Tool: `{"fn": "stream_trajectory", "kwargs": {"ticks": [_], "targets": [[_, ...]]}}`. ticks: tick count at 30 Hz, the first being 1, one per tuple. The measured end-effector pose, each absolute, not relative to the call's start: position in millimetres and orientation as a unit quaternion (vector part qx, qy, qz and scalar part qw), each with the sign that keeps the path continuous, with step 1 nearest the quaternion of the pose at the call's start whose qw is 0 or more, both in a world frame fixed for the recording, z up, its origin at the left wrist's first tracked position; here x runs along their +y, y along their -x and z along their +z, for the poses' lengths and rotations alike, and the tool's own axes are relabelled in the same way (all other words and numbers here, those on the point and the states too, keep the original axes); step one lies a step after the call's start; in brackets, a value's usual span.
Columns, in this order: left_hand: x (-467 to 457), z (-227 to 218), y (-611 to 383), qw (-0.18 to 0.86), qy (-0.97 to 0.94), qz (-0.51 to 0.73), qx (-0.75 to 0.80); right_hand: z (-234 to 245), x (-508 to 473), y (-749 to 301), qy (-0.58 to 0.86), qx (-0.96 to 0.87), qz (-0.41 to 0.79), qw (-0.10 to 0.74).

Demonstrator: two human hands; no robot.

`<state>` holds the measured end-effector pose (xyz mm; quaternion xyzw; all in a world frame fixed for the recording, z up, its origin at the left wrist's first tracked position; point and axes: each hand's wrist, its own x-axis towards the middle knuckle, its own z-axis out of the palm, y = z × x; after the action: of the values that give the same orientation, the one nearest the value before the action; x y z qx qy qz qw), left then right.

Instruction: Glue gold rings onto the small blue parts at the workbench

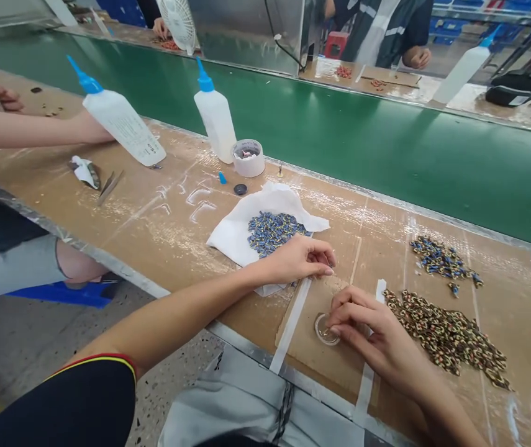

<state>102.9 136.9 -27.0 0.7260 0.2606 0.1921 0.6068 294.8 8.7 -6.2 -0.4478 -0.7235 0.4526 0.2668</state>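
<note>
My left hand (305, 256) is closed in a pinch beside a white cloth (230, 233) heaped with small blue-and-yellow pieces (274, 231). A tiny dark bit shows at its fingertips, too small to name. Over the rim of a small round clear dish (325, 330), my right hand (367, 326) pinches thumb against fingers; whatever it holds is hidden. To the right of that hand lies a large pile of small gold-and-dark pieces (446, 335). Behind this pile is a smaller heap of gold pieces with blue parts (442, 257).
Two white squeeze bottles (123, 124) with blue nozzles stand near a green conveyor belt (340, 130), one tilted. Close by are a tape roll (248, 159), a black cap (240, 189) and tweezers (110, 186). A co-worker's arm (36, 127) reaches in at left; others sit across the belt.
</note>
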Motion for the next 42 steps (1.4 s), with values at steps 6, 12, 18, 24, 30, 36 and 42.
{"fn": "stream_trajectory", "kwargs": {"ticks": [6,12,18,24,30,36,42], "targets": [[131,-27,-106,0.621,-0.718,0.171,0.265,-12,9,-302,0.493,-0.606,0.511,0.359],[128,-25,-108,0.596,-0.740,0.150,0.272,-18,11,-301,0.580,-0.487,0.361,0.544],[124,-28,-113,0.630,-0.715,0.142,0.266,-28,16,-289,0.596,-0.469,0.285,0.586],[125,-33,-114,0.636,-0.713,0.143,0.258,-38,20,-286,0.607,-0.468,0.249,0.592],[125,-35,-114,0.639,-0.711,0.141,0.257,-41,21,-286,0.616,-0.489,0.247,0.566],[124,-34,-114,0.636,-0.712,0.148,0.259,-42,20,-287,0.623,-0.502,0.242,0.548],[124,-33,-114,0.625,-0.724,0.144,0.253,-43,19,-288,0.626,-0.521,0.236,0.529]]}}
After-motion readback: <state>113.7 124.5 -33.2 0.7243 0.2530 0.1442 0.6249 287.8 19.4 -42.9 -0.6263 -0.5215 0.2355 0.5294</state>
